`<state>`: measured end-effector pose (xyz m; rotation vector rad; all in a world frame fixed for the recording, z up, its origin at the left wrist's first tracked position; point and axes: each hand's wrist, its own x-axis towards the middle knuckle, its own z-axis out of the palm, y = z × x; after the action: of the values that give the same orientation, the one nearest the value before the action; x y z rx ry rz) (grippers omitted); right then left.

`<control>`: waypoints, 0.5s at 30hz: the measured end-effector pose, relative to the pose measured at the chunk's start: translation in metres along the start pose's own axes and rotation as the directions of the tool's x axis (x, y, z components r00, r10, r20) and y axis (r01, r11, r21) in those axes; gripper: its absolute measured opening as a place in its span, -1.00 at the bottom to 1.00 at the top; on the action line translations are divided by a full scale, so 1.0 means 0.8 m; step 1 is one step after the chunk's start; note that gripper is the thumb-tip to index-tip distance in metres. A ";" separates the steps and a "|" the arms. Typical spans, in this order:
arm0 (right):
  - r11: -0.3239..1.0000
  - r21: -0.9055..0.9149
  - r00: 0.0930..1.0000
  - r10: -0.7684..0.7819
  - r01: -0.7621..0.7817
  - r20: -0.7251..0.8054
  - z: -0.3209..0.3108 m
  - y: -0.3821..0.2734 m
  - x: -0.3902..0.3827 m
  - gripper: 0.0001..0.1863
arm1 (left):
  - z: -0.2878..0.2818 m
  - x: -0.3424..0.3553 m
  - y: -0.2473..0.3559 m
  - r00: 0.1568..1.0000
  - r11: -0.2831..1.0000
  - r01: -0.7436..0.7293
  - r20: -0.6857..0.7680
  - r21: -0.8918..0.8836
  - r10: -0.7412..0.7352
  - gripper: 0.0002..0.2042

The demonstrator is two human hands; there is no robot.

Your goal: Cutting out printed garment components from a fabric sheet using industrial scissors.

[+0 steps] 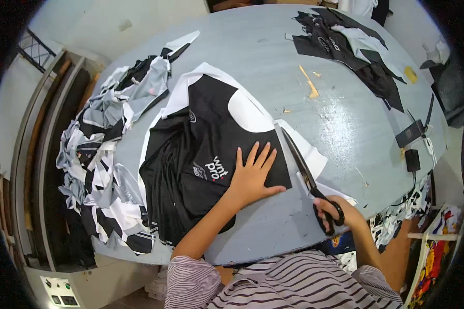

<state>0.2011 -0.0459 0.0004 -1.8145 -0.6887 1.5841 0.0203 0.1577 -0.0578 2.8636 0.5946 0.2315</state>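
Observation:
A black fabric garment panel [201, 134] with small printed logos lies in front of me, its left part bunched in folds. White fabric [250, 113] shows around its upper edge and inside the curved neckline. My left hand [255, 172] rests flat on the panel near its right edge, fingers spread. In my right hand [340, 212] are large black-handled scissors [304, 170], their long blades pointing up and left along the panel's right edge. White cloth strips [309, 154] lie beside and under the blades; whether the blades touch the fabric I cannot tell.
A heap of grey, white and black scraps [105, 134] runs along the table's left side. More black and white pieces [345, 49] lie at the far right. A black box with an antenna and cable [411, 135] sits near the right edge of the grey table [273, 226].

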 end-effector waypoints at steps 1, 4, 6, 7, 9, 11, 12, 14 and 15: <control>0.999 0.042 0.999 0.034 -0.034 0.004 0.001 0.004 -0.007 -0.52 | -0.002 0.000 0.004 1.000 1.000 -0.011 0.008 0.004 0.011 -0.05; 0.992 -0.121 1.000 -0.019 0.021 0.017 -0.005 0.010 -0.024 -0.51 | -0.029 -0.022 0.031 0.984 0.999 0.046 0.173 0.015 -0.048 -0.12; 0.910 -0.410 0.996 -0.033 0.066 0.086 -0.022 0.017 -0.035 -0.52 | -0.029 -0.048 0.043 0.984 0.998 0.064 0.164 0.027 -0.067 -0.14; 0.908 -0.412 0.994 -0.033 0.074 0.106 -0.034 0.014 -0.045 -0.52 | -0.028 -0.062 0.050 0.986 0.997 0.071 0.148 0.034 -0.075 -0.17; 0.841 -0.524 0.985 -0.058 0.134 0.160 -0.059 0.003 -0.068 -0.51 | -0.035 -0.092 0.063 0.975 0.994 0.106 0.194 0.021 -0.108 -0.20; 0.744 -0.653 0.989 -0.116 0.145 0.088 -0.080 0.007 -0.099 -0.52 | -0.047 -0.118 0.073 0.969 0.981 0.112 0.238 -0.160 -0.072 -0.22; 0.671 -0.714 0.978 -0.174 0.202 0.113 -0.090 0.020 -0.088 -0.52 | -0.060 -0.138 0.066 0.961 0.978 0.175 0.237 -0.114 -0.144 -0.22; 0.612 -0.782 0.984 -0.178 0.119 0.010 -0.114 0.056 -0.097 -0.56 | -0.080 -0.156 0.060 0.910 0.875 0.280 0.400 -0.396 -0.110 -0.36; 0.614 -0.785 0.989 -0.144 0.078 -0.014 -0.118 0.055 -0.094 -0.57 | -0.090 -0.151 0.058 0.911 0.873 0.303 0.385 -0.382 -0.148 -0.36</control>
<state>0.2833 -0.1419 0.0254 -2.3452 -1.6239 1.1730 -0.0858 0.0792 0.0090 2.2977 0.7005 -0.1602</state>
